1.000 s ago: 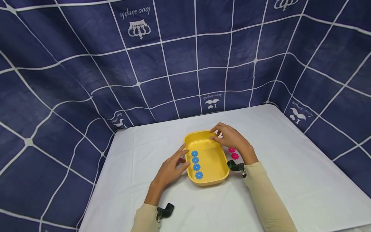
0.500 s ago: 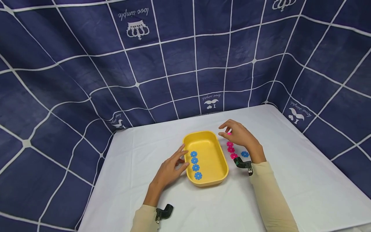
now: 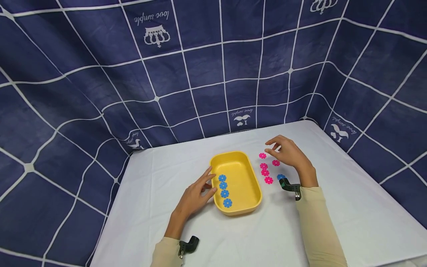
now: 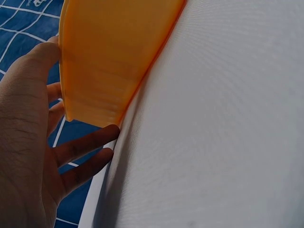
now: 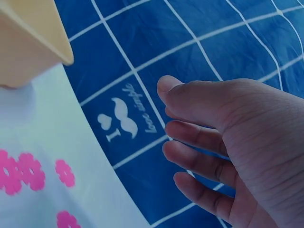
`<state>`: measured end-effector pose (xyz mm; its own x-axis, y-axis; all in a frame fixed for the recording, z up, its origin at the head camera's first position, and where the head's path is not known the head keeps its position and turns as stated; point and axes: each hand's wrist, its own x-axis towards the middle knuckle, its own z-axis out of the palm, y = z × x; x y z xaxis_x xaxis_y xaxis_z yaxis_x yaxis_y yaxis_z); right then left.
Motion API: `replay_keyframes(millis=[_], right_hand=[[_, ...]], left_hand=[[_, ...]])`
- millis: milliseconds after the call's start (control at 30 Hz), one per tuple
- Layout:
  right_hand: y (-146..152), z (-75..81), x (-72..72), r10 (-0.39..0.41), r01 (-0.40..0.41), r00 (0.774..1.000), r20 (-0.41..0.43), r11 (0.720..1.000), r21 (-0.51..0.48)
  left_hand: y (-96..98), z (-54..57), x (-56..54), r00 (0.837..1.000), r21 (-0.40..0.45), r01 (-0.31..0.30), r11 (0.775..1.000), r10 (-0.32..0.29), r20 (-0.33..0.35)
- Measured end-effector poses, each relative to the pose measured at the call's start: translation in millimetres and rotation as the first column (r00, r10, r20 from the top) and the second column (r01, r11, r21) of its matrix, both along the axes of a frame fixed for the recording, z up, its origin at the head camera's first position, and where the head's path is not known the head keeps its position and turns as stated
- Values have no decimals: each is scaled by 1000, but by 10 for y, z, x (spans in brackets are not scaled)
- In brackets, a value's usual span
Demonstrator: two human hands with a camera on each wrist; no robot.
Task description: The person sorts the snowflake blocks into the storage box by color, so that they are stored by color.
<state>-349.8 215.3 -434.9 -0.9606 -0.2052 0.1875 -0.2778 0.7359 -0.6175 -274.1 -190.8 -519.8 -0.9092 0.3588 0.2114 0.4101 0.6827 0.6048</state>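
A yellow tray [image 3: 241, 181] stands in the middle of the table, with a column of blue flower-shaped discs [image 3: 223, 185] along the left of its floor. My left hand [image 3: 194, 196] rests at the tray's left side, its fingers stretched out and fingertips at the rim; the left wrist view shows the thumb against the tray's wall. Right of the tray, my right hand [image 3: 289, 152] hovers with thumb and fingers apart, nothing between them. Pink flower-shaped discs [image 3: 265, 172] lie below and left of it, several in a column, and another pink disc [image 3: 276, 162] lies beside them.
A blue disc [image 3: 281, 177] on the table is partly covered by the right wrist camera [image 3: 290, 185]. White cloth [image 3: 160, 178] covers the table. A dark blue gridded curtain [image 3: 200, 74] hangs behind and at both sides.
My right hand has moved from the tray's far right rim out to the right, bringing the pink discs into view. My left hand stays at the tray's left side.
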Motion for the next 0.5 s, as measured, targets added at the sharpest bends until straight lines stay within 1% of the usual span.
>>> replay_keyframes(millis=[267, 500], right_hand=[[165, 2, 40, -43, 43, 999, -14, 999, -5], [244, -53, 49, -57, 57, 998, 25, 998, 5]], left_hand=[[-12, -12, -8, 1000, -7, 7, 1000, -7, -9], [10, -3, 5, 1000, -5, -5, 1000, 5, 0]])
